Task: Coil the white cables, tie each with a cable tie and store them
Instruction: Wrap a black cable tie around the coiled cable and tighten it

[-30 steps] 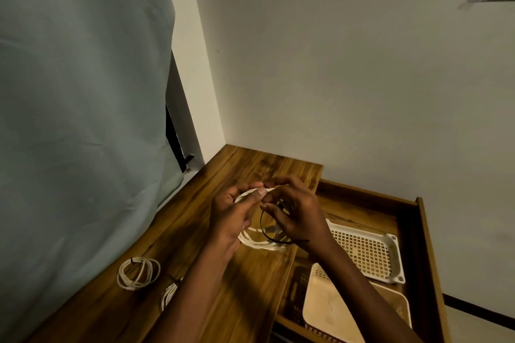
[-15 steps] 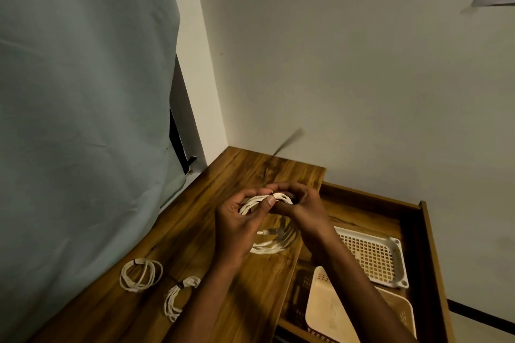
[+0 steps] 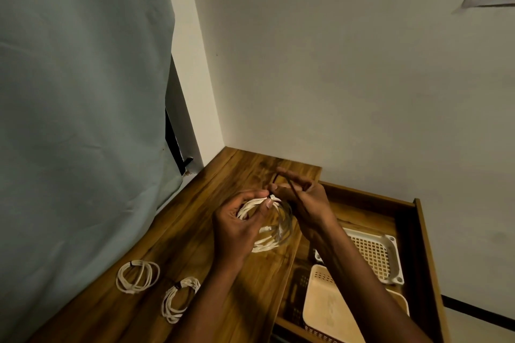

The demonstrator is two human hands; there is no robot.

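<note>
Cable coil (image 3: 267, 227) sits pinched in my left hand (image 3: 237, 227), thumb pressing the bundle's top; a second ago the black cable tie (image 3: 296, 194) hung as a loose loop, now my right hand (image 3: 302, 203) grips its tail and draws it snug, so this one's nearly tied. Two tied coils (image 3: 138, 276) lie at 8 o'clock; the white basket (image 3: 390, 259) waits at 4 o'clock in the drawer

Dim warm light, soft shadows, wide-angle bending (edges), blurred fingers
</note>
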